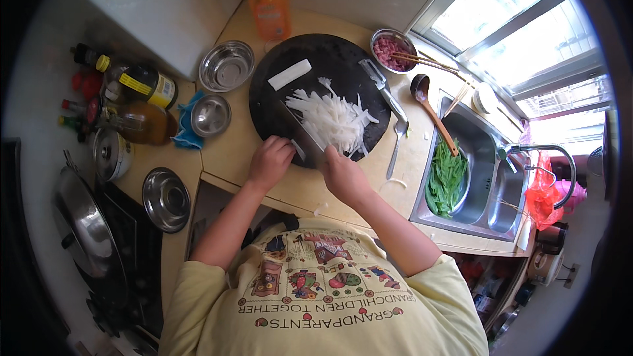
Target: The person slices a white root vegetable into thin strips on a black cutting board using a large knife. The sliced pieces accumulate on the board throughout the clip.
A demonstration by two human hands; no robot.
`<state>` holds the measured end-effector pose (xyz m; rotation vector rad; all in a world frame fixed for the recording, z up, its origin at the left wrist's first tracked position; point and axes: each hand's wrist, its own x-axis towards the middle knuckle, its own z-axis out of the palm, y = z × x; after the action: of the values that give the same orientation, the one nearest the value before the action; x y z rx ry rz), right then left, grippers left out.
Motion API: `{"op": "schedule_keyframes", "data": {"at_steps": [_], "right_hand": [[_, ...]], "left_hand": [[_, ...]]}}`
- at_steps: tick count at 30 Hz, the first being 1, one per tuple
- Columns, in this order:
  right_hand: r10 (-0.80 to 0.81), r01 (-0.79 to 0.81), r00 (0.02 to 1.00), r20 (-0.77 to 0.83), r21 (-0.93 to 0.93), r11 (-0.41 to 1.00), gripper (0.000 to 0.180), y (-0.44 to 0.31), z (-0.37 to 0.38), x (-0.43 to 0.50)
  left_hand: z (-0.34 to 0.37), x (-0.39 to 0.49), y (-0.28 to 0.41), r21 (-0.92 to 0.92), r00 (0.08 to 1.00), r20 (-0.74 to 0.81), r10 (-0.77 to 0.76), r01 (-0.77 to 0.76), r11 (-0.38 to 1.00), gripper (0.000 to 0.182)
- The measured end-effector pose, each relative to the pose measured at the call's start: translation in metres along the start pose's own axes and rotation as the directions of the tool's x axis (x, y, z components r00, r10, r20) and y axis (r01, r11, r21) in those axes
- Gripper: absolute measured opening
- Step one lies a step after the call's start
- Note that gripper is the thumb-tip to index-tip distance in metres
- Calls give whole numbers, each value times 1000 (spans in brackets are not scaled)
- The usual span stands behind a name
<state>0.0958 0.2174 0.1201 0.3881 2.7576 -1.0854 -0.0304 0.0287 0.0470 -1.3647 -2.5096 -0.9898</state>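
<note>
My right hand (343, 173) grips a kitchen knife (305, 134), its broad blade slanting across the front of a round black cutting board (264, 104). My left hand (271, 160) is at the board's front left edge, fingers bunched on a white vegetable piece (298, 149) beside the blade; the fingertips are partly hidden. Right of the knife lies a heap of white vegetable strips (339, 118). An uncut white vegetable block (290, 74) rests farther back. A metal peeler (383, 86) lies along the board's right side.
Right of the board are a spoon (397, 146), a wooden-handled ladle (435, 116) and a sink (477, 178) holding leafy greens (445, 178). Behind stands a bowl of raw meat (390, 52) with chopsticks. Metal bowls (226, 66) and bottles (148, 86) occupy the left, near a lidded wok (86, 222).
</note>
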Motion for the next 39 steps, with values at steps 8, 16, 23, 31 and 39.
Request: {"op": "schedule_keyframes", "data": {"at_steps": [8, 16, 23, 31, 39], "right_hand": [[80, -70, 996, 29, -254, 965, 19, -31, 19, -10], [103, -105, 994, -43, -43, 994, 19, 4, 20, 9], [48, -48, 996, -71, -3, 999, 18, -6, 21, 5], [68, -68, 998, 1, -55, 996, 15, -10, 20, 0], [95, -98, 995, -22, -176, 980, 16, -21, 22, 1]], "left_hand": [[9, -6, 2, 43, 998, -54, -37, 39, 998, 12], [12, -6, 0, 54, 998, -60, -10, 14, 998, 13], [14, -5, 5, 10, 991, -109, -76, 77, 997, 11], [15, -7, 8, -13, 986, -123, -109, 109, 994, 11], [18, -8, 6, -33, 986, -125, -109, 106, 994, 11]]}}
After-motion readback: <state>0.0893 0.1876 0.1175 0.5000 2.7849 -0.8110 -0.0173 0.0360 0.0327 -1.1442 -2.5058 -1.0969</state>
